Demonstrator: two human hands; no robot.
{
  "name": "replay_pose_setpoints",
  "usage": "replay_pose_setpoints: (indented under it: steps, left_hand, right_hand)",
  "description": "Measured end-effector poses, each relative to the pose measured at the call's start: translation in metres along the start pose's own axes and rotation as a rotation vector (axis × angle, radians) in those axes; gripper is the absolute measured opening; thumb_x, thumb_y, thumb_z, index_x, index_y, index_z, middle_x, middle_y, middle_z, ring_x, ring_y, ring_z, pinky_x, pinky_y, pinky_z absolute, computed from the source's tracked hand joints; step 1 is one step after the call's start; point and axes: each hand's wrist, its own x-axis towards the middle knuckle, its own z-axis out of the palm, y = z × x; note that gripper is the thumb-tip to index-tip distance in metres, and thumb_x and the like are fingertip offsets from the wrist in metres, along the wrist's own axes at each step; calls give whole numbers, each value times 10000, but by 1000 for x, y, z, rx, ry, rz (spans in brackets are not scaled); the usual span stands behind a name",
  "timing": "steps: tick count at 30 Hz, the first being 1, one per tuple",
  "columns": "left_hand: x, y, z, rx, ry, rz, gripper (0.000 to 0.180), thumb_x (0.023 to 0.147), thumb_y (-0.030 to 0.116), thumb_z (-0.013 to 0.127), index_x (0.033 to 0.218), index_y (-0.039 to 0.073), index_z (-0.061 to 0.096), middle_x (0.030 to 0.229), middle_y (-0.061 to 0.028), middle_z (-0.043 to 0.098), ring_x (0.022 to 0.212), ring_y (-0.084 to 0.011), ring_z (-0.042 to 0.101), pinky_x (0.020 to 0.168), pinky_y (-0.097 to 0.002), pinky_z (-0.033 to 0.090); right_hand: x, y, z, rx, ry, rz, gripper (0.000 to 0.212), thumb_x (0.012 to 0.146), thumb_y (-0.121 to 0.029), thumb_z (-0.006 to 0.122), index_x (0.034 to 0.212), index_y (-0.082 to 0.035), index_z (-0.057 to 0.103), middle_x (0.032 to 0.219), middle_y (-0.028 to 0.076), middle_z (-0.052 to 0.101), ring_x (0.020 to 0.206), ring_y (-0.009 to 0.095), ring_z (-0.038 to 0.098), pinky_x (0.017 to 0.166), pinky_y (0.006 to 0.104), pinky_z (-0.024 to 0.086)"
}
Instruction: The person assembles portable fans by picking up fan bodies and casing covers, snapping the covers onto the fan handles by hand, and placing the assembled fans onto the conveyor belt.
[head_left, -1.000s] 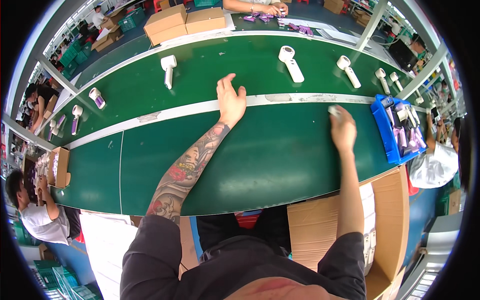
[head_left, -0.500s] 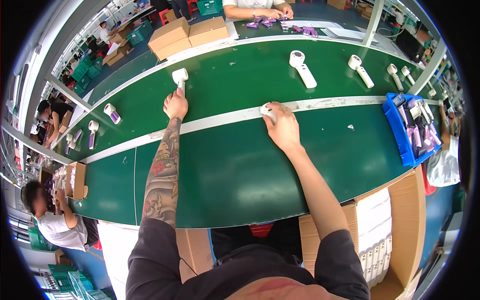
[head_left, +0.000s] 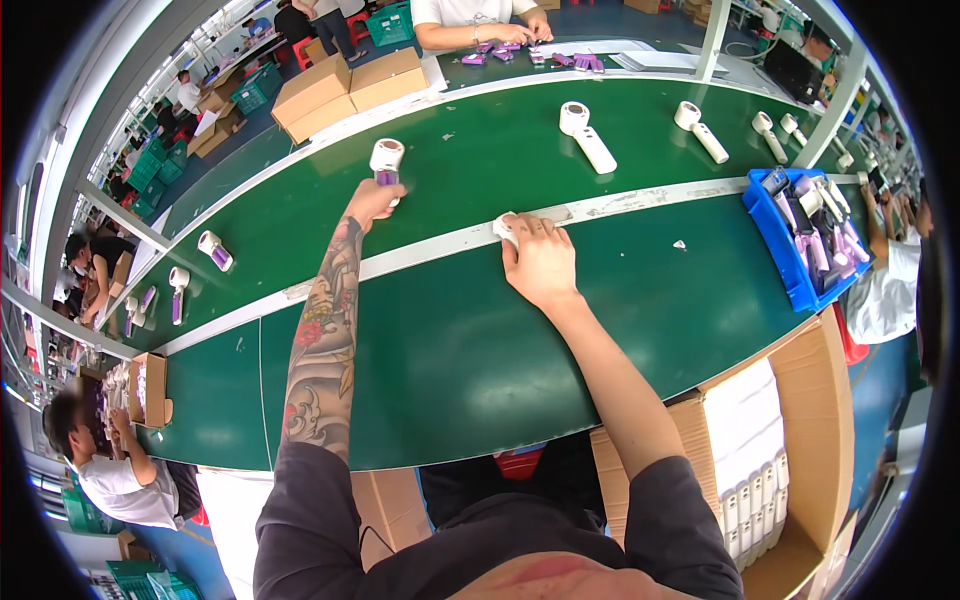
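My left hand (head_left: 374, 204) is closed around the lower handle of a white handheld fan (head_left: 387, 156) over the far green belt. Its round head points away from me and a purple panel shows on the handle. My right hand (head_left: 543, 264) is closed over another white fan (head_left: 503, 229) at the pale divider strip; only part of that fan shows beside the thumb, the rest being under the fingers. Farther along the belt to the right lies a white fan (head_left: 587, 137), with several more past it. To the left lie fans with purple handle panels (head_left: 214, 251).
A blue bin (head_left: 780, 252) of white and purple parts stands at the right. Cardboard boxes (head_left: 350, 88) sit beyond the belt, where a person handles purple pieces (head_left: 500, 50). An open carton (head_left: 815, 430) with white parts is at my lower right. Another person sits at far left.
The fan in my left hand has turned, so its purple panel now shows, and it has shifted slightly right. My right hand stays at the divider strip. The whole view has shifted a little.
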Motion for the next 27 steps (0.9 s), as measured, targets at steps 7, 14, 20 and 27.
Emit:
replay_pose_setpoints:
  steps: [7,14,20,27]
  left_hand:
    - [-75,32,50,-1251,-586,193,392,990,121,627,1325,-33,494,1088,-159,669,864,-226,658,770,-345,569]
    - [-109,45,110,-1443,-788,145,392,1094,293,480,1394,42,459,1221,-154,626,985,-223,658,864,-369,566]
    - [-135,48,126,-1343,-601,111,457,1108,287,442,1492,43,400,1329,-145,583,1140,-215,611,986,-362,513]
    - [-145,51,123,-1250,-564,153,474,1105,273,435,1526,59,388,1396,-132,545,1216,-197,559,1031,-370,474]
  right_hand:
    - [-1,8,-12,443,118,198,332,891,-117,627,1217,-55,622,1106,118,704,855,311,691,808,378,545]
    - [5,16,-17,929,-37,585,354,908,-117,626,1258,-67,596,1164,115,696,958,312,690,866,376,544]
    - [3,4,-9,711,74,340,385,915,-95,640,1296,-80,587,1187,112,693,992,304,684,882,362,545]
    - [5,-8,-13,547,97,233,422,907,-83,682,1321,-95,606,1201,113,688,1057,293,678,922,364,541]
